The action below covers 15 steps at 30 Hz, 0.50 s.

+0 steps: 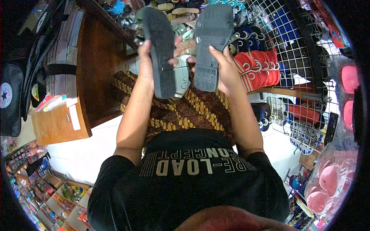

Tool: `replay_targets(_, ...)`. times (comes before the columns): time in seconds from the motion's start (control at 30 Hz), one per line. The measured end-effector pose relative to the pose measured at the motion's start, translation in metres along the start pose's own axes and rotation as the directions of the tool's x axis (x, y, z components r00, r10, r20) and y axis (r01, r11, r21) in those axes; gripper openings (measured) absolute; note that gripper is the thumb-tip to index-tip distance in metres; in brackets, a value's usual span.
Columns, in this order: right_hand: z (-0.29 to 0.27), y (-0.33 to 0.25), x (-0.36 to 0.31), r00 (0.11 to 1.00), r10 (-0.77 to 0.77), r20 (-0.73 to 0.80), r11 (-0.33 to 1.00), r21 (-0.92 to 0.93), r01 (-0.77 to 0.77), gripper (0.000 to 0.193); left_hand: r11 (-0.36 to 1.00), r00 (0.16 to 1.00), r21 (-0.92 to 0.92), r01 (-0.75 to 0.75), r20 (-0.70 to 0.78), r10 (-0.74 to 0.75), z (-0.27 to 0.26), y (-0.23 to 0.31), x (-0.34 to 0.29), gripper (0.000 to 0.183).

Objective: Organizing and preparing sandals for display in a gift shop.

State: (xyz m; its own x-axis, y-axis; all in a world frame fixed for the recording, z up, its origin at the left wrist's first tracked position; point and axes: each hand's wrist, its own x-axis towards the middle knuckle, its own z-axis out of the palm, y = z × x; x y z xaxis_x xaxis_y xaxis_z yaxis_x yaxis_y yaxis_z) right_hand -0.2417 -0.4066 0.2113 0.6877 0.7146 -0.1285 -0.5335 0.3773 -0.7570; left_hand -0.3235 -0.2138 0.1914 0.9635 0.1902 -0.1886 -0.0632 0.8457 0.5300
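My left hand (pixel 145 61) grips a dark grey sandal (pixel 161 50), thumb along its outer edge and fingertips showing past its inner edge. A matching sandal (pixel 212 32) is in my right hand (pixel 227 71), whose thumb presses on the sole. Both sandals are upright side by side, a little apart, with their textured undersides facing me; their straps are hidden behind. Between them shows a pale green sandal (pixel 181 79), lower down. Beyond my hands lies a pile of sandals (pixel 185 17) in several colours.
Red striped slides (pixel 260 69) sit just right of my right forearm, beside a white wire rack (pixel 293 42). A brown wooden cabinet (pixel 98 65) stands on the left. Pink slippers (pixel 329 179) in clear wrapping hang at the lower right. Boxes of small packets (pixel 63 200) fill the lower left.
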Motion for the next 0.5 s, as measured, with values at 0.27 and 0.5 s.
replay_targets(0.27, -0.037, 0.076, 0.005, 0.915, -0.346, -0.208, 0.467, -0.884, -0.025, 0.049, 0.713, 0.901, 0.664, -0.225, -0.138, 0.412, -0.032, -0.057, -0.003, 0.083)
replay_targets(0.5, -0.033, 0.070, 0.000, 0.897, -0.441, 0.021, 0.232, -0.963, 0.137, 0.051, 0.842, 0.923, 0.480, -0.247, -0.148, 0.355, -0.036, -0.054, -0.010, 0.083)
